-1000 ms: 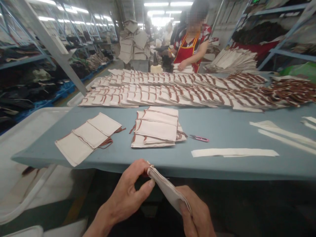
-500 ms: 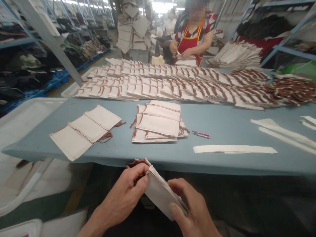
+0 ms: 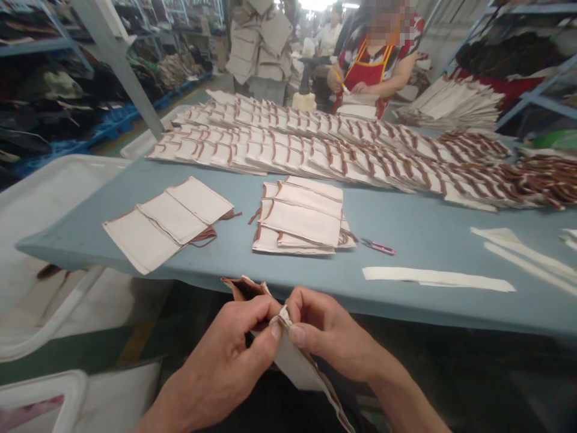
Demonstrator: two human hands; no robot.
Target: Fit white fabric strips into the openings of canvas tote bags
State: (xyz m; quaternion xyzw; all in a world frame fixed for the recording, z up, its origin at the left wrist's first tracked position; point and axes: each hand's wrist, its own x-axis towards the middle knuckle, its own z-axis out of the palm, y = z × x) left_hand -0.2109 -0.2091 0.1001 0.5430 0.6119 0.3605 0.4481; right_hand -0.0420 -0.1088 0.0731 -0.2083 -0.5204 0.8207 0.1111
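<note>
Over the front edge of the table, my left hand (image 3: pixel 229 355) and my right hand (image 3: pixel 333 331) both pinch a cream fabric piece (image 3: pixel 295 361) with brown trim. Their fingertips meet at its upper corner, close together. Part of the fabric's brown inner side shows beyond my left fingers, and its lower end hangs down below my right hand. On the table just ahead lies a small stack of cream fabric pieces (image 3: pixel 306 216) with brown cords. One more cream panel (image 3: pixel 166 225) rests to its left, brown cords beside it.
Pink-handled thread snips (image 3: pixel 378 246) lie right of the stack. Cream strips (image 3: pixel 437 279) are spread at the right. Long overlapping rows of brown-edged cream pieces (image 3: pixel 279 147) cross the back of the blue table (image 3: pixel 216 258). A person in a red apron (image 3: pixel 365 69) works behind it.
My right hand has moved from the lower part of the fabric piece up to its top corner, beside my left fingers. The view has shifted slightly, so the table sits further right.
</note>
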